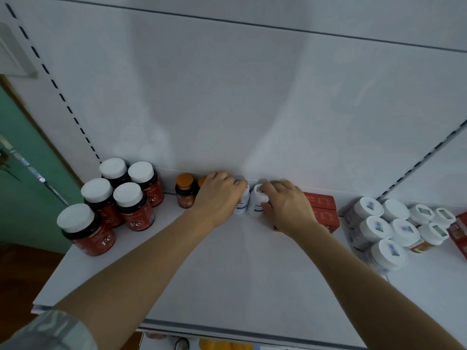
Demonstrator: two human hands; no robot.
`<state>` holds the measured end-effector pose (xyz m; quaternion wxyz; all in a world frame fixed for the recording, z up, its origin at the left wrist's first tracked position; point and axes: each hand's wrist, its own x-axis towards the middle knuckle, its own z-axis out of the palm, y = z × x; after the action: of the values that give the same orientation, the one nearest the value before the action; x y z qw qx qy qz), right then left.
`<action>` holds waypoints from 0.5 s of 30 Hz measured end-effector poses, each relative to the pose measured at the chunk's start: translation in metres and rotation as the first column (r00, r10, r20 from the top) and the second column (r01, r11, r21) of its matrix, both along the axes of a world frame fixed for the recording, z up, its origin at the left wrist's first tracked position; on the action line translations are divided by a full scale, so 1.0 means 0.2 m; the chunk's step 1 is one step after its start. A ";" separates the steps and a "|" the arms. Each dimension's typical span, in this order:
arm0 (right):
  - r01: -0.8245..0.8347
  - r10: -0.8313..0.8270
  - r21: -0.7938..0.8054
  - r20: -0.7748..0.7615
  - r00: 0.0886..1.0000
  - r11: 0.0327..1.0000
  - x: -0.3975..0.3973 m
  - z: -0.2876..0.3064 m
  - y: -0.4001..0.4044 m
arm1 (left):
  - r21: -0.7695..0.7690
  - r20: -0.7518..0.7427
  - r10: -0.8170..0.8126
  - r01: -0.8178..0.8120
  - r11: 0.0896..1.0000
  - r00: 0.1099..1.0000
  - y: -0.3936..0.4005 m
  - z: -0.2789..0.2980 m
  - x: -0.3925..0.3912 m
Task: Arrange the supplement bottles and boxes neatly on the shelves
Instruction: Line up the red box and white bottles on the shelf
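Two small white bottles stand side by side at the back of the white shelf (227,269). My left hand (218,198) grips the left white bottle (242,204) from above. My right hand (286,205) grips the right white bottle (256,204), fingers curled over its cap. Left of my left hand stand two amber bottles with orange caps (185,190), the second mostly hidden behind the hand. Red boxes (324,208) lie stacked just right of my right hand, partly covered by it.
Several red "Fe" bottles with white caps (131,208) cluster at the shelf's left end. Several white-capped jars (394,228) crowd the right side, with another red box (460,231) at the frame edge. The shelf's back panel rises behind everything.
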<state>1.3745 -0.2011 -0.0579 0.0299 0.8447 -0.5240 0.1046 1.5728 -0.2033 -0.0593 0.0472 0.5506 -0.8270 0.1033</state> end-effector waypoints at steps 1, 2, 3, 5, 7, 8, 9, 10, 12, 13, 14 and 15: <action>0.004 -0.004 0.002 -0.008 1.000 1.000 0.00 0.01 0.01 | 0.002 -0.002 0.002 -0.002 1.000 1.000 0.00 0.00 0.00; 0.007 -0.007 0.000 -0.012 1.000 1.000 0.00 0.02 0.01 | 0.003 -0.006 0.003 -0.003 1.000 1.000 0.00 0.00 0.00; 0.011 -0.011 -0.004 -0.011 1.000 1.000 0.00 0.03 0.02 | 0.003 -0.017 0.004 -0.004 1.000 1.000 0.01 0.00 0.00; 0.020 -0.020 -0.010 0.002 1.000 1.000 -0.01 0.05 0.04 | -0.005 -0.050 0.003 -0.003 1.000 0.999 0.01 0.02 0.01; 0.045 -0.044 -0.018 0.015 0.999 0.999 -0.04 0.08 0.07 | -0.033 -0.078 -0.008 0.006 0.999 0.997 0.02 0.03 0.01; 0.066 -0.065 -0.028 0.018 0.998 0.997 -0.07 0.09 0.08 | -0.047 -0.090 -0.018 0.013 0.999 0.996 0.02 0.04 0.00; 0.091 -0.090 -0.041 0.021 0.996 0.995 -0.10 0.10 0.09 | -0.057 -0.104 -0.027 0.021 0.998 0.994 0.02 0.05 -0.01; 0.117 -0.116 -0.053 0.022 0.993 0.992 -0.14 0.11 0.11 | -0.064 -0.121 -0.038 0.031 0.997 0.992 0.02 0.06 -0.03; 0.159 -0.158 -0.056 0.013 0.987 0.986 -0.23 0.13 0.14 | -0.082 -0.159 -0.069 0.057 0.995 0.985 0.03 0.08 -0.09; 0.175 -0.175 -0.049 0.005 0.985 0.983 -0.28 0.14 0.15 | -0.092 -0.175 -0.090 0.075 0.993 0.980 0.04 0.09 -0.13; 0.193 -0.193 -0.035 -0.005 0.981 0.981 -0.33 0.14 0.17 | -0.095 -0.190 -0.111 0.094 0.991 0.975 0.05 0.10 -0.18; 0.212 -0.212 -0.019 -0.019 0.977 0.977 -0.37 0.15 0.18 | -0.094 -0.205 -0.130 0.112 0.989 0.970 0.06 0.11 -0.23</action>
<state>1.3001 -0.1648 -0.0273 0.0536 0.7848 -0.6098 0.0963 1.5266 -0.1905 -0.0379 0.1632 0.5045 -0.8445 0.0753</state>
